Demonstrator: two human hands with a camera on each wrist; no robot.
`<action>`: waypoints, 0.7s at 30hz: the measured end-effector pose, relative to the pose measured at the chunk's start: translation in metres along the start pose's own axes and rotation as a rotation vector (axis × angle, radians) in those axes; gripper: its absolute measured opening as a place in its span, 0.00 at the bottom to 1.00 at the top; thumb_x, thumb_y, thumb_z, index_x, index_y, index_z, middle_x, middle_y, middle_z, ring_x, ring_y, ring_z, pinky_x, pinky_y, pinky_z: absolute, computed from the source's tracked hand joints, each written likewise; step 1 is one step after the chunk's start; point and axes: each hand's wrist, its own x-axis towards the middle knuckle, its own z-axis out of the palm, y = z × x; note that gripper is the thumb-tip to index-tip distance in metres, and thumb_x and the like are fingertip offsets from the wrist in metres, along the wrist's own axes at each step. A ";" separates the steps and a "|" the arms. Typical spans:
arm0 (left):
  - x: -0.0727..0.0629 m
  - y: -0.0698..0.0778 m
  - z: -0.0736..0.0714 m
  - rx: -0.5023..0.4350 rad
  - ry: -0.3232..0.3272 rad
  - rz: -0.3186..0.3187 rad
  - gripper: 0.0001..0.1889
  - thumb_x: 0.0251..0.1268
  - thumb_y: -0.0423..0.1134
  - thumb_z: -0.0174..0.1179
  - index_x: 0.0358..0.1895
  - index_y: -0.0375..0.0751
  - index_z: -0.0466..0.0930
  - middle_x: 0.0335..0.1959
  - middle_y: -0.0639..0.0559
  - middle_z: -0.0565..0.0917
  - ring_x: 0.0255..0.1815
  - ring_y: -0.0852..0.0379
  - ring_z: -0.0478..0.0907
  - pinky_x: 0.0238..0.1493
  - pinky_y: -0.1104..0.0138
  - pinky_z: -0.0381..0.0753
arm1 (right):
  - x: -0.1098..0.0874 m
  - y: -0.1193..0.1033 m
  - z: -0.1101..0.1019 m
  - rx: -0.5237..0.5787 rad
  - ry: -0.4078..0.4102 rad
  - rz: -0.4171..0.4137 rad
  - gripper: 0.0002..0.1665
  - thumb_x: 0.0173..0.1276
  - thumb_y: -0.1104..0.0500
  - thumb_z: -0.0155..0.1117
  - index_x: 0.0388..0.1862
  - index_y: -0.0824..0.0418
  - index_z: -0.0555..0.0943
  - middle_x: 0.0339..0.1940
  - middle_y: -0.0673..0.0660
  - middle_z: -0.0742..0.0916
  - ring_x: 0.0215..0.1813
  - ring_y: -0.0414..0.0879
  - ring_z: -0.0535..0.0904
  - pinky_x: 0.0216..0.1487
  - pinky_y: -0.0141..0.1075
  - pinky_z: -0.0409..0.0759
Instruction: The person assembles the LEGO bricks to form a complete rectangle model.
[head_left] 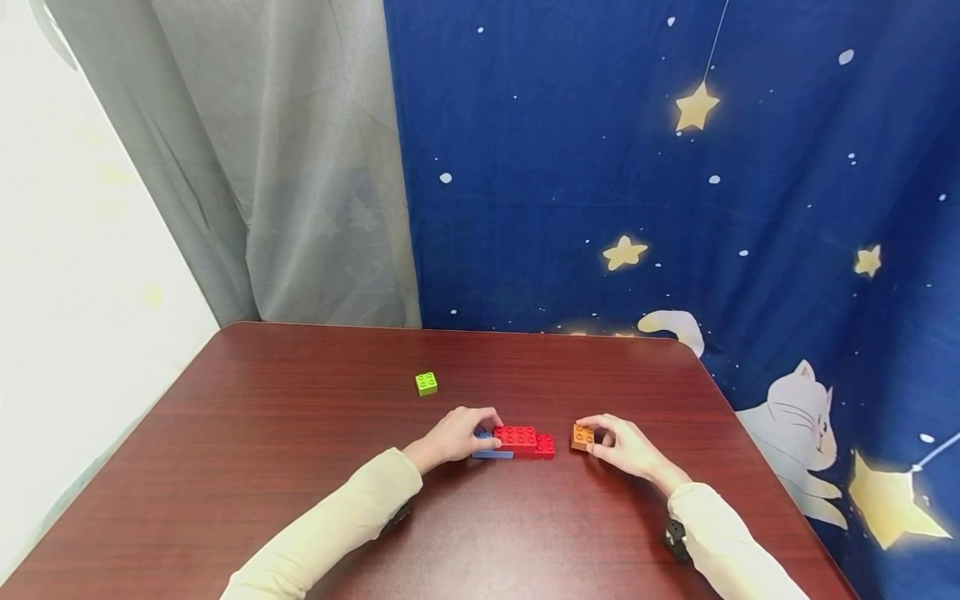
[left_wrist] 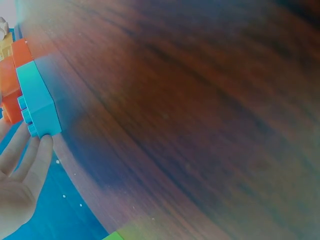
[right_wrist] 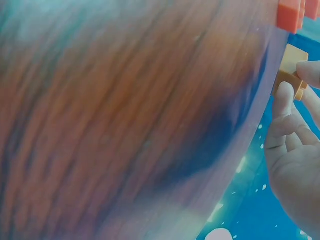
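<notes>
On the table, a long red brick lies on top, bridging a blue brick at the left and a second red brick at the right. My left hand pinches the top red brick at its left end, thumb at the near side and a finger at the far side. In the left wrist view the blue brick shows its studs beside my fingers. A short gap to the right, my right hand pinches an orange brick between thumb and fingers; the right wrist view shows this orange brick too.
Farther back on the dark red-brown table sits a small lime green brick, left of the joined bricks. A blue star-patterned curtain and a grey curtain hang behind the table's far edge.
</notes>
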 end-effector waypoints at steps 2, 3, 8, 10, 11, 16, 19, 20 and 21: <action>0.000 0.000 0.000 0.002 -0.001 -0.002 0.11 0.51 0.43 0.64 0.36 0.46 0.76 0.32 0.57 0.80 0.35 0.61 0.76 0.40 0.67 0.72 | 0.001 -0.003 0.001 0.007 -0.009 -0.001 0.23 0.52 0.66 0.65 0.50 0.60 0.75 0.37 0.53 0.79 0.20 0.38 0.71 0.21 0.31 0.71; 0.000 0.000 0.000 0.002 -0.001 -0.002 0.11 0.51 0.43 0.64 0.36 0.46 0.76 0.32 0.57 0.80 0.35 0.61 0.76 0.40 0.67 0.72 | 0.002 -0.004 0.001 0.009 -0.012 -0.003 0.23 0.52 0.65 0.65 0.50 0.59 0.75 0.37 0.53 0.79 0.20 0.38 0.71 0.21 0.31 0.71; 0.000 0.000 0.000 0.000 -0.004 -0.005 0.11 0.51 0.43 0.64 0.37 0.46 0.76 0.32 0.57 0.80 0.35 0.61 0.76 0.40 0.67 0.72 | 0.005 -0.013 0.002 0.014 -0.016 -0.028 0.23 0.52 0.65 0.66 0.50 0.59 0.75 0.38 0.53 0.79 0.21 0.38 0.71 0.23 0.31 0.71; 0.000 0.000 0.000 -0.001 -0.006 -0.010 0.11 0.51 0.43 0.64 0.37 0.46 0.76 0.32 0.57 0.80 0.35 0.61 0.76 0.40 0.67 0.72 | 0.007 -0.016 0.002 0.011 -0.017 -0.043 0.23 0.52 0.65 0.66 0.50 0.60 0.75 0.38 0.52 0.79 0.21 0.38 0.71 0.23 0.31 0.71; 0.000 0.000 0.000 0.000 -0.007 -0.013 0.11 0.51 0.43 0.63 0.37 0.47 0.76 0.32 0.57 0.80 0.35 0.61 0.76 0.40 0.67 0.72 | 0.007 -0.018 0.002 0.011 -0.017 -0.047 0.24 0.52 0.65 0.66 0.50 0.59 0.75 0.38 0.52 0.79 0.21 0.38 0.71 0.23 0.31 0.72; 0.000 0.000 0.001 -0.002 -0.008 -0.015 0.10 0.52 0.43 0.63 0.37 0.47 0.76 0.32 0.57 0.80 0.35 0.61 0.76 0.40 0.67 0.72 | 0.010 -0.023 0.006 0.009 -0.012 -0.088 0.24 0.52 0.66 0.66 0.50 0.59 0.75 0.39 0.52 0.79 0.22 0.37 0.71 0.24 0.30 0.72; 0.000 0.000 0.001 -0.005 -0.009 -0.015 0.10 0.51 0.43 0.63 0.37 0.46 0.76 0.32 0.57 0.80 0.35 0.61 0.76 0.40 0.67 0.72 | 0.012 -0.025 0.009 0.012 -0.003 -0.114 0.24 0.51 0.66 0.66 0.50 0.59 0.75 0.39 0.52 0.79 0.22 0.37 0.72 0.24 0.30 0.72; 0.000 -0.001 0.001 -0.004 -0.009 -0.015 0.10 0.51 0.43 0.63 0.37 0.46 0.76 0.32 0.57 0.80 0.35 0.61 0.76 0.40 0.67 0.72 | 0.012 -0.025 0.010 0.016 -0.001 -0.118 0.24 0.51 0.66 0.66 0.50 0.59 0.75 0.39 0.51 0.79 0.22 0.37 0.72 0.24 0.30 0.72; 0.000 -0.001 0.001 -0.004 -0.009 -0.016 0.10 0.51 0.43 0.63 0.37 0.46 0.76 0.32 0.57 0.80 0.35 0.61 0.76 0.40 0.67 0.72 | 0.013 -0.026 0.011 0.019 -0.001 -0.119 0.24 0.51 0.66 0.66 0.50 0.59 0.75 0.38 0.51 0.80 0.22 0.37 0.72 0.24 0.30 0.72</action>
